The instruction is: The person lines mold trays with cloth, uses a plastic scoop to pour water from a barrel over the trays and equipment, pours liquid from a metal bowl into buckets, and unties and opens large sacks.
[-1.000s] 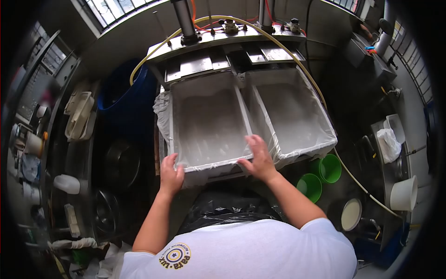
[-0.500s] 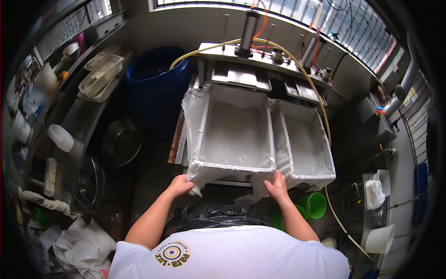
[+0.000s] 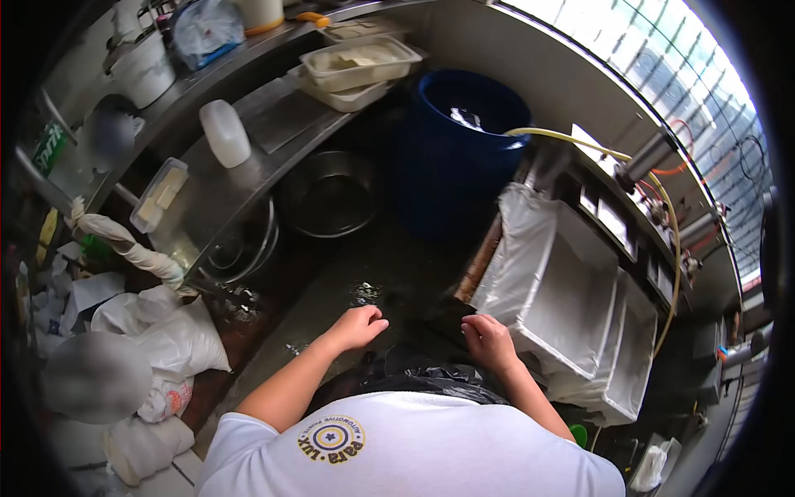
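My left hand (image 3: 358,326) hangs in front of my body over the dark wet floor. Its fingers are curled together with nothing in them. To the right, my right hand (image 3: 490,340) is also loosely closed and empty, just beside the cloth-lined moulds. The larger mould (image 3: 571,282) is a rectangular frame draped in white cloth (image 3: 511,257), with a pale surface inside. Alongside it stands a second, narrower cloth-lined mould (image 3: 631,364). Both sit under a metal press (image 3: 609,211) with upright cylinders. Neither hand touches the cloth.
Ahead stands a blue barrel (image 3: 472,157) with a yellow hose (image 3: 580,142) running from it. A steel shelf (image 3: 273,132) at the left carries white tubs (image 3: 360,65) and a plastic container (image 3: 225,134). Metal basins (image 3: 331,195) lie below; white sacks (image 3: 170,340) lie at lower left.
Both hands have let go of the white cloth at the larger mould's front edge. My view has turned left, so the moulds now appear further right and tilted.
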`<state>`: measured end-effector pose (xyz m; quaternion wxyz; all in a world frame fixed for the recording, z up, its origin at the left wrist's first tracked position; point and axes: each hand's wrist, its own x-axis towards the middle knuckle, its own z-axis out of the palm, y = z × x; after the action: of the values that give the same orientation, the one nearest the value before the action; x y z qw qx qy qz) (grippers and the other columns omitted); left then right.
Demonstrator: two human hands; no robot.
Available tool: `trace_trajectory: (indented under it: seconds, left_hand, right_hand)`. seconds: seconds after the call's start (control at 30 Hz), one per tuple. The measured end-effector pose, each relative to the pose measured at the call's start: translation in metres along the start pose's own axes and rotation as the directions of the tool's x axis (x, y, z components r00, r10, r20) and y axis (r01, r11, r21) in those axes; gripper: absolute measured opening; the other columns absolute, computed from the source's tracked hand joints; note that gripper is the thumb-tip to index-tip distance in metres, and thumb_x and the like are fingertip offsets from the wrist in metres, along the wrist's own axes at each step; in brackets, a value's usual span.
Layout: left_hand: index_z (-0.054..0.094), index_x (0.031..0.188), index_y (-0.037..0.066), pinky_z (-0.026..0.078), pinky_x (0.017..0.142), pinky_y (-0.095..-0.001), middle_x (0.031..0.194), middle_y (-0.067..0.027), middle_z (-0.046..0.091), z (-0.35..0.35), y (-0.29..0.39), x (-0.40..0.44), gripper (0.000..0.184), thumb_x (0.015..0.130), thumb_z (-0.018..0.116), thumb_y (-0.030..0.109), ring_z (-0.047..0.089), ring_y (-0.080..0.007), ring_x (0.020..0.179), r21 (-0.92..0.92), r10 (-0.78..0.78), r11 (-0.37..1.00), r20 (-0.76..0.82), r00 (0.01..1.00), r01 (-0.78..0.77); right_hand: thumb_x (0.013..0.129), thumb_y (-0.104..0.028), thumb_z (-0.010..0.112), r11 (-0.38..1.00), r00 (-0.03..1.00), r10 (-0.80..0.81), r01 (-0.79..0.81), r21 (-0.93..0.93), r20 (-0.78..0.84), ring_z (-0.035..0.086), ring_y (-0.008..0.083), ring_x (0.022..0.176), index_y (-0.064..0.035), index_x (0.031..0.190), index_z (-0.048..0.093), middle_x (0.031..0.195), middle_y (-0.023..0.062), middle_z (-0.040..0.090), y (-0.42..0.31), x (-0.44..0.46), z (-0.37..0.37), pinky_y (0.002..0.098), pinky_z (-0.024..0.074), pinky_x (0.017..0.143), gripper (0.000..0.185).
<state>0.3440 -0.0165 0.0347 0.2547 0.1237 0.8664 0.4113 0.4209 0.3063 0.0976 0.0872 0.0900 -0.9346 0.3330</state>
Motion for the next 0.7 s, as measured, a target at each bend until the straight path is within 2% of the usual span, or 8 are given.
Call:
trace_trajectory:
  seconds: [0.17,0.23,0.3,0.43,0.5,0.57,0.63,0.7]
  left_hand:
    - [0.066,0.113,0.003,0.054,0.063,-0.0311,0.08,-0.0073,0.07,-0.063,-0.038,0.043,0.022,0.098,0.058,0.015,0.065,-0.0133,0.064,-0.21,-0.044,0.978,-0.198,0.979,0.002]
    - [0.069,0.103,0.002,0.056,0.074,-0.0421,0.081,-0.0166,0.072,-0.101,-0.047,0.066,0.022,0.097,0.06,0.021,0.071,-0.0336,0.078,-0.279,-0.115,0.96,-0.302,0.946,0.028]
    - [0.07,0.098,0.003,0.055,0.074,-0.0444,0.082,-0.0183,0.072,-0.148,-0.052,0.092,0.026,0.097,0.063,0.028,0.07,-0.0376,0.078,-0.181,-0.182,0.977,-0.437,0.881,0.112]
    - [0.07,0.1,-0.001,0.055,0.083,-0.0482,0.093,-0.0229,0.072,-0.254,-0.095,0.156,0.036,0.096,0.068,0.035,0.069,-0.0416,0.093,0.172,0.176,0.982,-0.699,0.693,-0.077]
    - [0.066,0.114,-0.004,0.052,0.094,-0.0477,0.113,-0.0288,0.069,-0.313,-0.114,0.188,0.046,0.094,0.071,0.037,0.065,-0.0431,0.109,0.09,0.05,0.995,-0.822,0.568,0.042]
    - [0.053,0.135,-0.006,0.046,0.105,-0.0484,0.134,-0.0338,0.057,-0.378,-0.138,0.217,0.063,0.093,0.071,0.038,0.057,-0.0462,0.123,0.078,0.024,0.99,-0.91,0.413,0.114]
    - [0.038,0.147,-0.007,0.039,0.114,-0.049,0.147,-0.0353,0.045,-0.431,-0.141,0.234,0.079,0.093,0.072,0.039,0.045,-0.0476,0.136,0.012,-0.028,0.985,-0.974,0.226,0.175]
    - [0.027,0.153,-0.011,0.029,0.122,-0.0482,0.153,-0.0344,0.038,-0.481,-0.179,0.26,0.093,0.091,0.074,0.041,0.035,-0.0464,0.145,-0.085,-0.123,0.965,-0.982,0.142,0.249]
  right_hand:
    - [0.094,-0.019,0.069,0.999,0.994,0.041,-0.041,-0.011,0.099,0.071,0.0365,0.092,-0.0058,0.101,0.072,0.099,0.0155,0.072,-0.004,0.046,0.029,0.0443,0.058,0.08,0.015]
    - [0.094,-0.019,0.069,0.999,0.987,0.053,-0.053,-0.004,0.153,0.071,0.0368,0.093,-0.0057,0.102,0.073,0.1,0.0158,0.072,-0.002,0.065,0.034,0.0442,0.058,0.081,0.016]
    - [0.094,-0.021,0.069,0.999,0.977,0.054,-0.051,-0.02,0.205,0.07,0.0367,0.095,-0.0055,0.102,0.073,0.101,0.0156,0.072,0.004,0.087,0.04,0.0437,0.058,0.082,0.018]
    - [0.094,-0.026,0.067,0.996,0.939,0.086,-0.085,-0.019,0.333,0.07,0.0372,0.1,-0.0056,0.107,0.073,0.105,0.017,0.073,0.026,0.142,0.062,0.0454,0.0568,0.088,0.025]
    - [0.093,-0.029,0.068,0.993,0.913,0.108,-0.119,0.004,0.394,0.069,0.0381,0.104,-0.0062,0.11,0.074,0.11,0.0186,0.072,0.054,0.168,0.087,0.0452,0.0559,0.091,0.029]
    - [0.093,-0.032,0.069,0.986,0.764,0.147,-0.163,-0.032,0.628,0.068,0.0388,0.108,-0.0063,0.114,0.073,0.116,0.0191,0.072,0.089,0.198,0.118,0.0444,0.0552,0.094,0.033]
    - [0.096,-0.045,0.069,0.968,0.766,0.153,-0.245,0.063,0.624,0.065,0.0352,0.122,-0.005,0.129,0.068,0.129,0.0195,0.068,0.162,0.194,0.177,0.0429,0.0521,0.102,0.052]
    - [0.098,-0.049,0.066,0.879,0.383,0.28,-0.471,-0.075,0.881,0.063,0.0295,0.124,-0.0045,0.133,0.066,0.13,0.0164,0.069,0.175,0.21,0.173,0.0397,0.0496,0.104,0.057]
